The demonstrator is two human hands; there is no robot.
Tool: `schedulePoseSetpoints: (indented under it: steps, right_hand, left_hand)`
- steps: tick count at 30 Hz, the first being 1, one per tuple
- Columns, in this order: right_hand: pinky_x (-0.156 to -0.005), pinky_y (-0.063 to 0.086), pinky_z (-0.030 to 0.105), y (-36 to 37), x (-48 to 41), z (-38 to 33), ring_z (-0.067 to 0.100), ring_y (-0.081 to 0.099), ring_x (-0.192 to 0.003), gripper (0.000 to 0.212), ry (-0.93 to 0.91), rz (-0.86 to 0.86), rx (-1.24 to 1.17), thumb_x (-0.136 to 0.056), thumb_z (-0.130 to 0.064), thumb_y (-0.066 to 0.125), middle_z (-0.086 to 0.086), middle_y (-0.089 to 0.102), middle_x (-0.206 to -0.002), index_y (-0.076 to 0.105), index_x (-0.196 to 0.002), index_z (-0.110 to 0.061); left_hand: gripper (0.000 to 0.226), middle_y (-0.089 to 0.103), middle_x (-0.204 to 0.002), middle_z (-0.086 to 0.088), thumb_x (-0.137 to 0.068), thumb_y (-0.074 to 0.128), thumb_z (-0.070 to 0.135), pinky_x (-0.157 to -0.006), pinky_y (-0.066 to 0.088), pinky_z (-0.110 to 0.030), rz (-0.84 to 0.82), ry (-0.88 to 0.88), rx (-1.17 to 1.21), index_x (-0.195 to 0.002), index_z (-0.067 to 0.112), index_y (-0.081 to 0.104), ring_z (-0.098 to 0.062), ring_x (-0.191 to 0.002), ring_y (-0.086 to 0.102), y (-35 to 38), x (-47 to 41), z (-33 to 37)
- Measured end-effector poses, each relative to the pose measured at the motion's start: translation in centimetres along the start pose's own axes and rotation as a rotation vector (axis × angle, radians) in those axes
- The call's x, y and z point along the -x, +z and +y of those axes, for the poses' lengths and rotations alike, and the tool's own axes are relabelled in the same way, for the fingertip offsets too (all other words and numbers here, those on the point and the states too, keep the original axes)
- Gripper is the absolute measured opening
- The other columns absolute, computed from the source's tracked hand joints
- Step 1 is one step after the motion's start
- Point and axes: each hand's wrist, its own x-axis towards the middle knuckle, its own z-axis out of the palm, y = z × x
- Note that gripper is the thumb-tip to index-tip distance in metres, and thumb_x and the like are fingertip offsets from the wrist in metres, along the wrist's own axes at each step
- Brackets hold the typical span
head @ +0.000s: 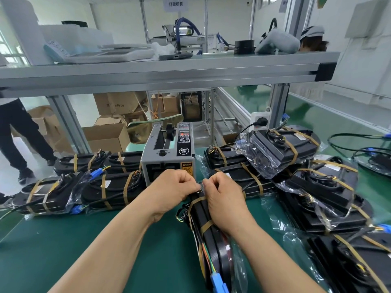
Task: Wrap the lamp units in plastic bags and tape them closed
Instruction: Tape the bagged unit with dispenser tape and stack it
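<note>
A black lamp unit (213, 235) in a clear plastic bag stands on edge on the green mat, banded with brown tape, a blue connector (219, 282) at its near end. My left hand (173, 187) and my right hand (222, 199) meet at its far top end, fingers curled, pinching the bag's edge there; whether tape is between the fingers is hidden. Directly behind my hands stands the grey automatic tape dispenser (169, 151).
Wrapped lamp units lie stacked at the left (74, 187) and piled at the right (317, 187). An aluminium shelf (169, 72) spans overhead. Cardboard boxes (105, 136) sit behind, a person's legs (19, 140) stand far left, and black cables (359, 149) lie far right.
</note>
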Motion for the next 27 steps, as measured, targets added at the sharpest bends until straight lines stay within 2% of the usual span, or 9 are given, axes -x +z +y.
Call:
schedulePoseSetpoints:
  steps: [4, 12, 15, 19, 22, 27]
  right_hand:
    - [-0.059, 0.036, 0.019, 0.0, -0.1, 0.1, 0.008, 0.049, -0.072, 0.028, -0.008, 0.002, 0.021, -0.103, -0.032, 0.048, -0.006, 0.055, -0.080, 0.053, -0.080, -0.017]
    - [-0.065, 0.040, 0.028, -0.1, 0.1, 0.0, 0.011, 0.051, -0.075, 0.027, -0.009, 0.001, 0.003, -0.103, -0.031, 0.048, -0.005, 0.056, -0.081, 0.053, -0.080, -0.017]
    - [-0.066, 0.041, 0.030, 0.0, 0.1, 0.0, 0.011, 0.051, -0.074, 0.027, -0.010, 0.000, 0.007, -0.102, -0.031, 0.048, -0.005, 0.056, -0.081, 0.053, -0.080, -0.018]
    - [-0.062, 0.035, 0.021, 0.0, -0.1, 0.1, 0.007, 0.049, -0.074, 0.026, -0.021, 0.002, 0.040, -0.102, -0.032, 0.048, -0.006, 0.055, -0.081, 0.052, -0.081, -0.019]
    - [-0.061, 0.034, 0.019, 0.0, -0.1, 0.1, 0.006, 0.049, -0.074, 0.025, -0.028, -0.004, 0.061, -0.103, -0.033, 0.046, -0.007, 0.055, -0.082, 0.053, -0.083, -0.019]
    - [-0.062, 0.035, 0.020, -0.2, 0.0, 0.1, 0.007, 0.050, -0.076, 0.025, -0.027, 0.000, 0.057, -0.103, -0.034, 0.047, -0.007, 0.055, -0.084, 0.054, -0.084, -0.019]
  left_hand:
    - [0.027, 0.046, -0.046, 0.013, -0.088, 0.069, 0.014, -0.044, 0.033, -0.012, 0.019, 0.003, 0.005, -0.063, 0.017, 0.059, -0.001, -0.042, 0.036, 0.2, -0.1, -0.1]
    - [0.023, 0.048, -0.046, 0.015, -0.087, 0.071, 0.014, -0.044, 0.032, -0.008, 0.075, 0.040, -0.005, -0.067, 0.014, 0.060, 0.002, -0.040, 0.037, 0.4, 0.2, -0.3]
    - [0.019, 0.050, -0.055, 0.010, -0.085, 0.074, 0.016, -0.048, 0.034, -0.009, 0.118, 0.061, -0.043, -0.071, 0.012, 0.063, -0.001, -0.047, 0.039, 0.5, 0.3, -0.4]
    - [0.013, 0.056, -0.068, 0.007, -0.083, 0.075, 0.023, -0.055, 0.039, -0.018, 0.188, -0.006, -0.016, -0.087, 0.017, 0.064, -0.006, -0.059, 0.049, 0.8, 0.4, -0.8]
    - [0.012, 0.055, -0.052, 0.017, -0.085, 0.073, 0.021, -0.043, 0.036, -0.010, 0.204, -0.031, 0.093, -0.078, 0.014, 0.065, 0.005, -0.043, 0.046, 1.5, 0.4, -1.1]
    - [0.020, 0.052, -0.044, 0.015, -0.088, 0.072, 0.021, -0.036, 0.031, -0.009, 0.225, -0.092, 0.252, -0.072, 0.011, 0.064, 0.003, -0.034, 0.043, 2.1, 0.1, -0.8]
